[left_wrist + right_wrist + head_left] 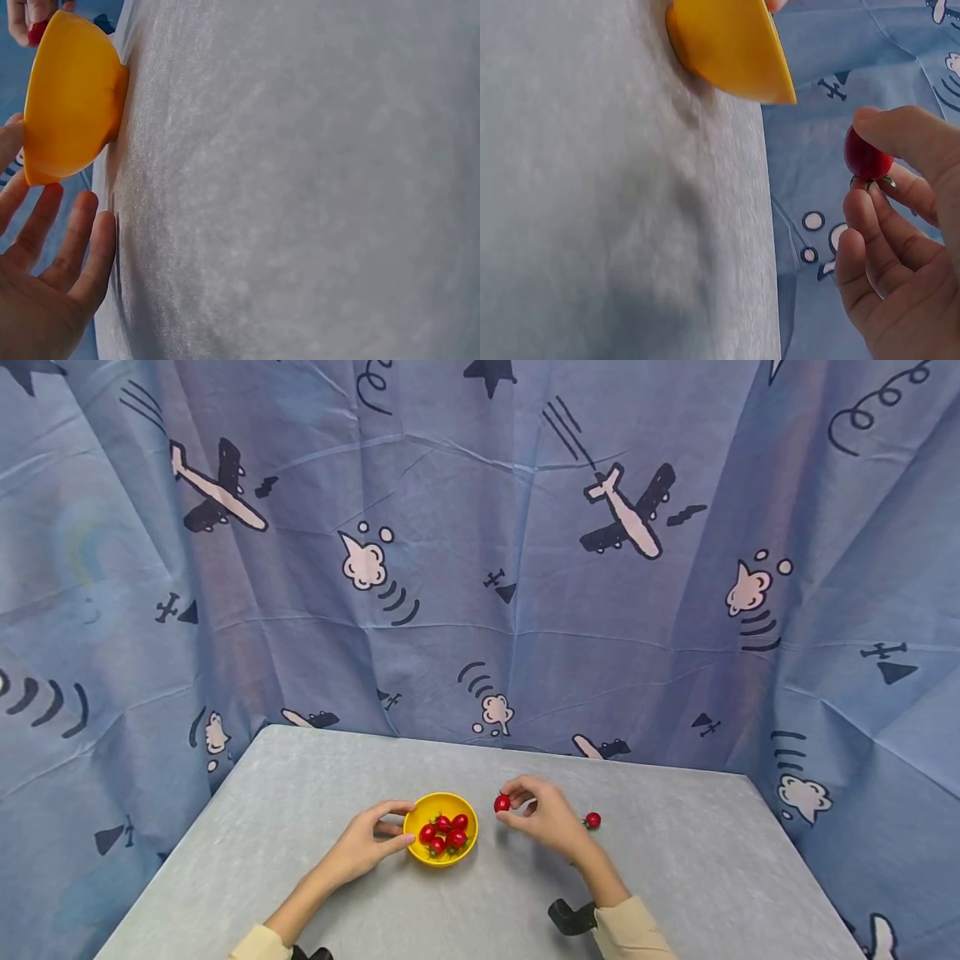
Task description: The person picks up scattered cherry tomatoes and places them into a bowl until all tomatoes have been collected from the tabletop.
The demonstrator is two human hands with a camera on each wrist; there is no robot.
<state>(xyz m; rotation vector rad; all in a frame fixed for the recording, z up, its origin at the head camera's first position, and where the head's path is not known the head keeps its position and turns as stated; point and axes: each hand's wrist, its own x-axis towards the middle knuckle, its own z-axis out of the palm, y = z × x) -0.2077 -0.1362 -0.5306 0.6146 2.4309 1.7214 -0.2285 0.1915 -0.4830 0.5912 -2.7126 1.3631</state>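
A yellow bowl point(412, 852) with several red cherry tomatoes point(456, 839) in it stands on the grey table. My left hand point(362, 847) rests against the bowl's left side, thumb and fingertips touching near the rim. In the left wrist view its fingers point(73, 244) reach out fairly straight beside the yellow bowl point(75, 90). To the right of the bowl, my right hand point(551, 818) pinches one cherry tomato point(502, 803) between thumb and fingers. The right wrist view shows this tomato point(866, 155) held above the table, its green stem end towards the fingers.
Another cherry tomato point(592, 820) lies on the table just right of my right hand. The grey table point(337, 768) ends at the back before a blue curtain point(450, 677) with printed airplanes. A black strap piece point(572, 917) sits by the right wrist.
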